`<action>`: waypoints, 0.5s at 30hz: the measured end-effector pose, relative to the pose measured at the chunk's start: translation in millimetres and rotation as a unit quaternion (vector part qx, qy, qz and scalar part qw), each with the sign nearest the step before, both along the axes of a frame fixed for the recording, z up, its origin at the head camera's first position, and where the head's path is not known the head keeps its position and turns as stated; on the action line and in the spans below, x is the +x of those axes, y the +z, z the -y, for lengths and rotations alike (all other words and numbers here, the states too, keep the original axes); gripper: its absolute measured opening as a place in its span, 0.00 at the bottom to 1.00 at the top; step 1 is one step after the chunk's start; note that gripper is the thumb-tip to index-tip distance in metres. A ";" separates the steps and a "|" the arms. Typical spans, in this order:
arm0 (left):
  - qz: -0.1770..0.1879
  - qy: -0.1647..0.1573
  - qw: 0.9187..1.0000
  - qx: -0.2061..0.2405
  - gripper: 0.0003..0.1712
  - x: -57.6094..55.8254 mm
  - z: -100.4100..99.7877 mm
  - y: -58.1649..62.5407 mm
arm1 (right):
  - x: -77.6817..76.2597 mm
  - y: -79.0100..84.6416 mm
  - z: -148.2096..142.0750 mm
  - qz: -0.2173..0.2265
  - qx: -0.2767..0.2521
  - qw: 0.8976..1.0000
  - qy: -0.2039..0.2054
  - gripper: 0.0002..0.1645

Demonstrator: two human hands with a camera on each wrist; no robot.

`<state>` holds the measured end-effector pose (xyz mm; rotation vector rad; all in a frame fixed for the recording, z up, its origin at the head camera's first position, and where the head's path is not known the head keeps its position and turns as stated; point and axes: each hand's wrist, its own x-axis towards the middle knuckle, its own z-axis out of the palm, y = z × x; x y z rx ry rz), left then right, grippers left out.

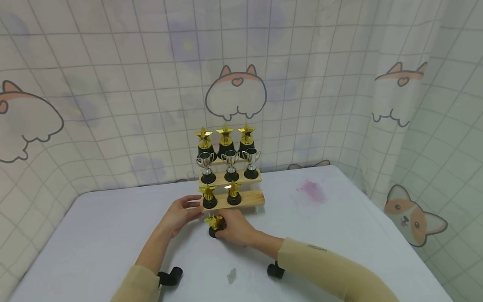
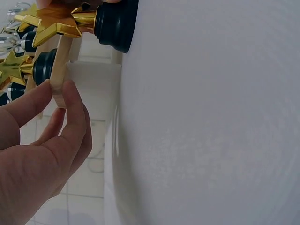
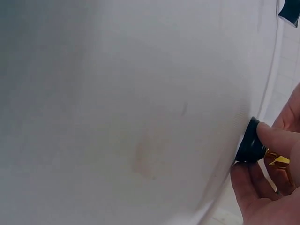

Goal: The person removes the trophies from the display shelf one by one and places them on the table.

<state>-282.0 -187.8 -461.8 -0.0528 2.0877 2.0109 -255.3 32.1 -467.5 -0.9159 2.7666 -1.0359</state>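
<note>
A wooden tiered display rack (image 1: 253, 199) stands at the back middle of the table in the head view. Its front tier bears two gold star trophies (image 1: 209, 197) on black bases, towards the left and middle of the board. At that board's left end my left hand (image 1: 183, 214) pinches the wood (image 2: 60, 65), thumb above and fingers below. Just in front of the rack, my right hand (image 1: 237, 226) grips another gold star trophy (image 1: 214, 224) by its black base (image 3: 251, 143), close to the tabletop. Part of this trophy is hidden behind the fingers.
Silver cup trophies (image 1: 231, 165) line the middle tier, and more star trophies (image 1: 225, 140) stand on the top tier. A white cloth (image 1: 113, 235) covers the table, with a pink stain (image 1: 312, 191) at right. A tile-patterned curtain (image 1: 158, 84) hangs behind.
</note>
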 end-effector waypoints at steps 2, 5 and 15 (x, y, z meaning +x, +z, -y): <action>-0.001 0.002 1.000 -0.001 0.30 0.8 0.4 0.4 | 0.6 1.0 -0.1 -0.002 0.004 1.000 0.000 0.25; 0.001 0.003 1.000 -0.001 0.30 1.2 1.6 1.0 | 0.9 0.5 -3.8 0.003 0.003 1.000 0.001 0.27; 0.001 0.000 1.000 0.003 0.30 2.1 0.6 1.2 | 3.9 10.9 -41.4 0.007 -0.078 0.997 0.004 0.08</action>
